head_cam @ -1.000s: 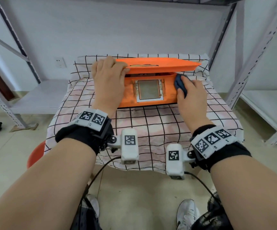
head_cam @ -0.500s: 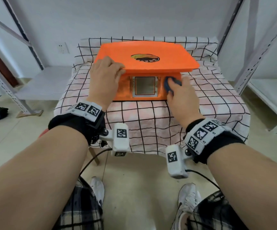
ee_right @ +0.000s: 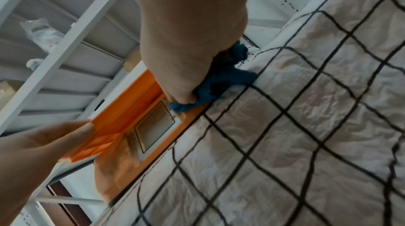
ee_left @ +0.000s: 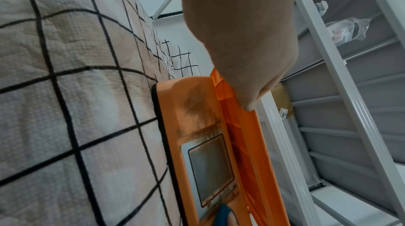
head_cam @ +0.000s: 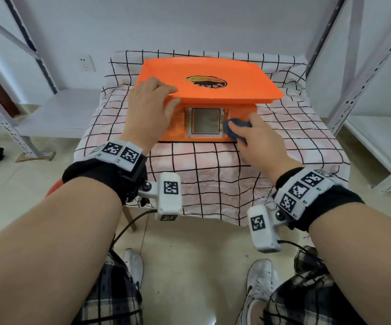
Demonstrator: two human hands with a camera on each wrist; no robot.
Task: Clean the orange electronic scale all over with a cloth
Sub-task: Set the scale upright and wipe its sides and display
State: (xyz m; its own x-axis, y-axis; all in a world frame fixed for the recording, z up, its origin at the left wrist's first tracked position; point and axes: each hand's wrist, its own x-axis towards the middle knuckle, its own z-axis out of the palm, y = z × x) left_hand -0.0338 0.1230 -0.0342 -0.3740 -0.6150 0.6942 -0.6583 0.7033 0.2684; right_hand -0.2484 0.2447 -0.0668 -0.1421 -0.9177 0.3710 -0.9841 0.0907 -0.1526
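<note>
The orange electronic scale point(head_cam: 204, 73) stands on a checked tablecloth point(head_cam: 213, 174), its grey display point(head_cam: 205, 123) facing me. My left hand point(head_cam: 166, 97) holds the platter's front left corner, fingers on top and thumb under the rim. My right hand point(head_cam: 255, 139) grips a bunched dark blue cloth point(head_cam: 235, 127) and presses it on the front panel, just right of the display. The right wrist view shows the cloth point(ee_right: 217, 87) squeezed under the fingers at the scale's point(ee_right: 118, 169) lower edge. In the left wrist view, brown smears mark the scale's front panel point(ee_left: 192, 101) left of the display.
Grey metal shelving uprights stand at the left point(head_cam: 21, 127) and right point(head_cam: 353, 73) of the small table, with white shelf boards low on both sides. A wall socket point(head_cam: 87, 63) is at the back left. An orange stool point(head_cam: 54, 186) shows under the table's left edge.
My right hand has slid the cloth left and down along the front panel, from its right end to beside the display. The left hand has kept its hold on the platter corner.
</note>
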